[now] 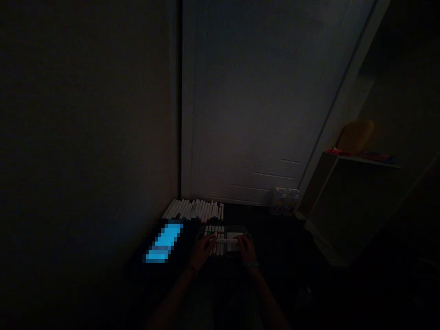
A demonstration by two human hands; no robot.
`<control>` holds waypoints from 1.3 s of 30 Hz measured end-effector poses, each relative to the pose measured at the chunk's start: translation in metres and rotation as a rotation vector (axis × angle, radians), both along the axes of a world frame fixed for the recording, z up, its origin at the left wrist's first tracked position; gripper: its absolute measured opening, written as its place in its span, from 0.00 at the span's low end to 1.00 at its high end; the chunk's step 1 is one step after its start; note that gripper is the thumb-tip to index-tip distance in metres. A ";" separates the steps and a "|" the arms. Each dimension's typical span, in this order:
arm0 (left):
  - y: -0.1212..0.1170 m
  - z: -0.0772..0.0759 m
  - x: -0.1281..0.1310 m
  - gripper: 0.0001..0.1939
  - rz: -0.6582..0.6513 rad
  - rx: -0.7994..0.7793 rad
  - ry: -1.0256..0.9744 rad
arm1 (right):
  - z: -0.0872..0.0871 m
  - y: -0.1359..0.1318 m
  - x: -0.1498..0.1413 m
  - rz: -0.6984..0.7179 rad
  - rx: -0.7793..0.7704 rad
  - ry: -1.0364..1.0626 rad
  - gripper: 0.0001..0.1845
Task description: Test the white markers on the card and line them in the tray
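Note:
A white marker (227, 240) lies level between my two hands. My left hand (202, 250) pinches its left end, and my right hand (246, 250) has its fingers closed at the right end. Just below is a clear tray (236, 227), dim at its edges. A row of white markers with green and red marks (215, 231) fills its left part. In the right part lies a white, card-like piece (233, 247), partly covered by my right hand. The scene is very dark, so fine finger detail is hard to see.
Behind the tray, several white markers (194, 210) lie side by side on the dark surface. A bright blue pixelated rectangle (164, 243) glows to the left. Two clear bottles (286, 202) stand by the pale panel (247, 114). A cabinet (343, 206) rises at the right.

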State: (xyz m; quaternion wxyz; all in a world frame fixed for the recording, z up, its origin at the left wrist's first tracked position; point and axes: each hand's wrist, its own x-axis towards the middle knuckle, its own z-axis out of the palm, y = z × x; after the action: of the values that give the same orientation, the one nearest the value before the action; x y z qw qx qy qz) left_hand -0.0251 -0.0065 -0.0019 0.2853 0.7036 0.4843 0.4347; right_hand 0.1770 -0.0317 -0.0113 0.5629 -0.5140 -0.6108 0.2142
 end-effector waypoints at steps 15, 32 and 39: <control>0.003 -0.005 -0.003 0.17 -0.029 0.035 0.009 | -0.001 0.000 0.000 0.009 -0.018 -0.006 0.19; 0.003 -0.004 -0.002 0.18 0.006 0.004 0.016 | -0.001 -0.001 -0.001 -0.019 -0.027 -0.002 0.20; 0.002 -0.003 -0.002 0.18 -0.006 0.011 0.034 | -0.002 0.001 0.000 -0.012 -0.034 -0.004 0.20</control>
State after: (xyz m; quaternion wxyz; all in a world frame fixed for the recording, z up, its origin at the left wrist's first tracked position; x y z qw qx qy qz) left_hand -0.0273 -0.0043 -0.0044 0.2744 0.7140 0.4845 0.4245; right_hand 0.1774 -0.0306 -0.0138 0.5543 -0.5274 -0.6051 0.2201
